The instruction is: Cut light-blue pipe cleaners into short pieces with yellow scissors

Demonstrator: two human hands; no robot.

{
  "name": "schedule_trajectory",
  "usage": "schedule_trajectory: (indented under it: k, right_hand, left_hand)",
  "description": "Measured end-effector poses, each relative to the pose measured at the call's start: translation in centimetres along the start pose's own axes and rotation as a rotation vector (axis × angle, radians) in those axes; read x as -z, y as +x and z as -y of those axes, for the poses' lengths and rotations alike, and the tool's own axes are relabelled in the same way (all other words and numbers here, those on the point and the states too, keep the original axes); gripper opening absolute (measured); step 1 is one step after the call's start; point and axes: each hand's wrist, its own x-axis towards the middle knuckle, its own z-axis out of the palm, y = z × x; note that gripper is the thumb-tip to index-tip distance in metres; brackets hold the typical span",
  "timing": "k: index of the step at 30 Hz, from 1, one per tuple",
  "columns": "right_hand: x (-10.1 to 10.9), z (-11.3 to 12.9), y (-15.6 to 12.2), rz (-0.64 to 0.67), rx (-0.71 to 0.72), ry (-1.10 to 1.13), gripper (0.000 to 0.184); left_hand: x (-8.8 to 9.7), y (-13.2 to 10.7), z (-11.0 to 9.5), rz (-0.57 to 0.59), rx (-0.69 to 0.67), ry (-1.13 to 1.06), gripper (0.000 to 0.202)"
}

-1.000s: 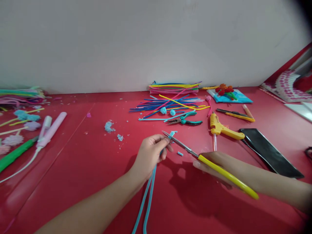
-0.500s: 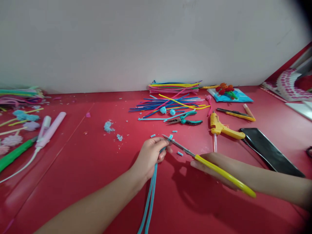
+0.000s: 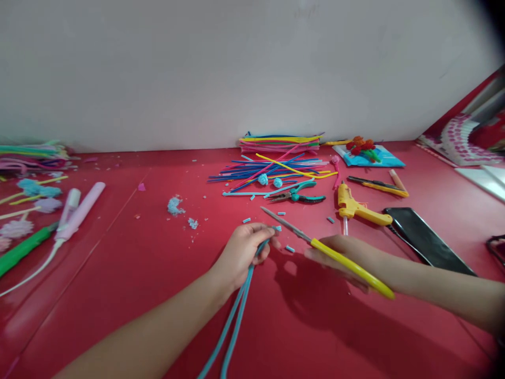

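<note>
I see the scissors [image 3: 327, 252] draw clear of the blue pipe cleaners [image 3: 236, 310]. Left hand [image 3: 240, 252] pinches those, right hand [image 3: 347, 252] clasps the scissors, blades apparently closed. Fresh snippet [image 3: 330, 219] lies by the glue gun [image 3: 355, 208].

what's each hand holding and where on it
The left hand pinches two light blue pipe cleaners near their upper ends; the right hand grips scissors by the yellow handles.

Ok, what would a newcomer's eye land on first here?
The left hand pinches light blue fuzzy pipe cleaners at the near middle of the red table, while the right hand holds yellow-handled metal scissors by their tips. Behind, a heap of multicoloured pipe cleaners lies near the white wall.
</note>
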Motion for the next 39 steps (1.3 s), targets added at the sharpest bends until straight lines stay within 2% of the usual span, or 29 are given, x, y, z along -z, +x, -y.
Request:
schedule_trajectory:
  k: [2, 7, 15, 18, 21, 24, 26, 29, 33, 39]
  right_hand:
    - [0.3, 1.1, 0.3, -0.047, 0.056, 0.069, 0.035]
    - [-0.2, 3.6, 1.0, -0.053, 0.2, 0.279, 0.027]
    - [-0.9, 2.8, 1.2, -0.009, 0.31, 0.373, 0.025]
    - [-0.9, 2.8, 1.1, -0.031, 0.287, 0.331, 0.025]
    - [-1.3, 2.9, 1.3, -0.116, 0.243, 0.224, 0.02]
    - [-1.6, 2.8, 1.6, -0.204, 0.317, 0.117, 0.014]
    - [-1.6, 2.7, 1.6, -0.186, 0.331, 0.108, 0.012]
    - [-1.1, 3.0, 1.3, -0.119, 0.24, 0.16, 0.011]
    - [-0.3, 3.4, 0.8, -0.136, 0.168, 0.15, 0.014]
    - [0.8, 2.4, 0.5, -0.141, 0.176, 0.072, 0.026]
  left_hand:
    - [-0.3, -0.3, -0.1, 0.04, -0.013, 0.061, 0.018]
    - [-0.7, -1.1, -0.6, 0.179, -0.017, 0.11, 0.021]
    - [-0.7, -1.5, -0.6, 0.283, 0.037, -0.017, 0.024]
    - [-0.8, -1.4, -0.4, 0.303, 0.021, -0.024, 0.023]
    - [-0.8, -1.3, 0.0, 0.268, 0.025, -0.009, 0.021]
    - [-0.8, -1.3, 0.1, 0.197, 0.039, 0.019, 0.02]
    - [-0.9, -1.3, 0.0, 0.184, 0.039, 0.051, 0.021]
    - [-1.0, -1.2, -0.4, 0.19, 0.039, 0.115, 0.021]
    - [-1.2, -1.2, -0.7, 0.171, 0.044, 0.185, 0.018]
    - [-0.7, -1.3, -0.6, 0.09, -0.019, 0.17, 0.02]
